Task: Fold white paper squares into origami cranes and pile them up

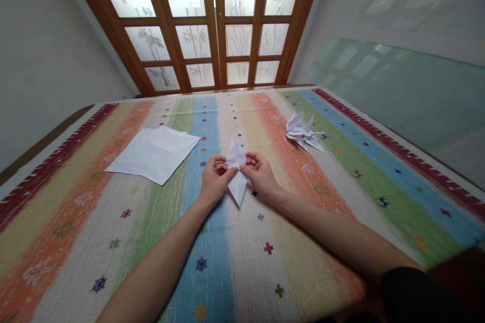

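My left hand and my right hand meet at the middle of the table, both pinching a partly folded white paper piece. Its pointed tips stick out above and below my fingers. The fingers of both hands are curled onto the paper from either side. A finished white folded paper crane lies apart to the right, beyond my right hand. A flat stack of white paper sheets lies to the left of my left hand.
The table wears a striped, colourful tablecloth with small cross and flower marks. Wooden doors with frosted glass panes stand beyond the far edge. A glass panel leans along the right wall.
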Demonstrator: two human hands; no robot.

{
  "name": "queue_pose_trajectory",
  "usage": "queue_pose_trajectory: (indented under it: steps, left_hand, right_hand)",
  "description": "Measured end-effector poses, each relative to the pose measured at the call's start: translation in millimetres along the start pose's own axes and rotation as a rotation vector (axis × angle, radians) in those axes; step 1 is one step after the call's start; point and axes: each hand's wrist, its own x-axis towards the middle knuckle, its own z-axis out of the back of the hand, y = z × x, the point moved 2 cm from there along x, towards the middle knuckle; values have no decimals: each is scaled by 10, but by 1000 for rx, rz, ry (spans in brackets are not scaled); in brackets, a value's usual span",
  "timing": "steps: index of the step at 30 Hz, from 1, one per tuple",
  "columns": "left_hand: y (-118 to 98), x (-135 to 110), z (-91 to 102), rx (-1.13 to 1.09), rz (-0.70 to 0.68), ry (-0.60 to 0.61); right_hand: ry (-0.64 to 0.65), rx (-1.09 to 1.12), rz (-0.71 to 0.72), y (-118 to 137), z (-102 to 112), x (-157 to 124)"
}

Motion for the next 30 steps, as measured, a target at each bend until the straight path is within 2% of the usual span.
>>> queue_pose_trajectory:
  steps: [7, 10, 17, 22, 23, 25, 28, 30]
  left_hand:
    - [17, 5, 17, 32, 32, 33]
    - [32, 16, 19, 66, 53, 60]
    - [81, 19, 48, 214, -10, 29]
    - [73, 22, 27, 217, 9, 56]
    - [62, 13, 18, 213, 9, 45]
    - [25, -21, 8, 243, -45, -51]
    - [-41, -110, -10, 375, -227, -249]
    - [-51, -162, -54, 411, -298, -223]
  right_hand:
    - [58, 90, -86, -29, 11, 5]
    - [82, 86, -94, -45, 14, 9]
    - [104, 23, -77, 3, -25, -21]
    - [92, 30, -103, -4, -29, -29]
    - [80, 38, -111, -14, -24, -23]
    - [29, 32, -103, -25, -7, -7]
    - [-116, -73, -16, 4, 29, 1]
    - [-194, -190, 75, 53, 43, -19]
